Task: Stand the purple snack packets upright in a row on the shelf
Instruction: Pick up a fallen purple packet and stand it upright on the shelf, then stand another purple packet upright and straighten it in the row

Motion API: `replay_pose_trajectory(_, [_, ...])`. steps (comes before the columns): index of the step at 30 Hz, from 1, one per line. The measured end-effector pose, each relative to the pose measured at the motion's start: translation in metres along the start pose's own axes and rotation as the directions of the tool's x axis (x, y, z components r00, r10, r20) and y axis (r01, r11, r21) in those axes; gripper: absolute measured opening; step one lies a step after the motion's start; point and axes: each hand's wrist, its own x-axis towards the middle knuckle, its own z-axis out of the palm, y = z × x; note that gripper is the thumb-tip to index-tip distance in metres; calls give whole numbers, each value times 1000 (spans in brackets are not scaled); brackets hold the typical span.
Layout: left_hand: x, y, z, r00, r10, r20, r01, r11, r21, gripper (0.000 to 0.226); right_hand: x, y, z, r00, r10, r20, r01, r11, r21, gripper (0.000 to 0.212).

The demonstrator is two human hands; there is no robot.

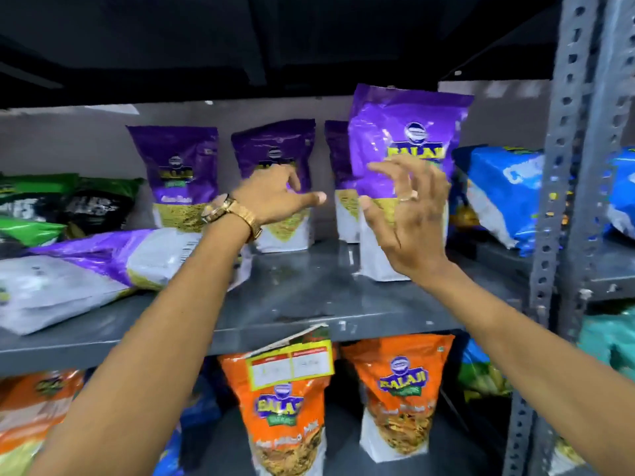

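Note:
Three purple snack packets stand upright at the back of the grey shelf [309, 304]: one at the left [178, 166], one in the middle [275, 146], one mostly hidden [338, 156]. A fourth purple packet [405, 132] stands upright nearer the front, on the right. My right hand [402, 214] is just in front of it with fingers spread, holding nothing. My left hand [275, 201], with a gold watch, reaches toward the middle packet, fingers apart and empty. More purple packets [103, 255] lie flat at the left of the shelf.
Green and black packets [51, 207] are piled at the far left. Blue packets [498, 194] lean at the right beside the perforated steel upright [556, 166]. Orange packets [398, 389] and a yellow price tag [292, 365] sit below the shelf edge.

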Motion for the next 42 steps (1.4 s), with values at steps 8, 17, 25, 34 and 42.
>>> replay_pose_trajectory(8, [-80,-112,-64,868,-362,341,420,901,-112,51,58,-114,143,566,41,823,-241,963,118,56])
replay_pose_trajectory(17, [-111,-162,-26,717,-512,473,690,617,-378,96,40,-130,210,-160,28,987,-653,747,-127,54])
replay_pose_trajectory(25, [-88,-139,-25,873,-346,343,487,589,-645,44,0,-104,182,406,324,855,-886,369,281,66])
replay_pose_trajectory(34, [8,-119,15,968,-170,185,251,676,-692,33,14,-52,169,581,589,562,-814,431,390,98])
replay_pose_trajectory(42, [13,-148,86,983,-148,111,183,706,-684,38,-33,-24,169,489,589,643,-864,426,267,85])
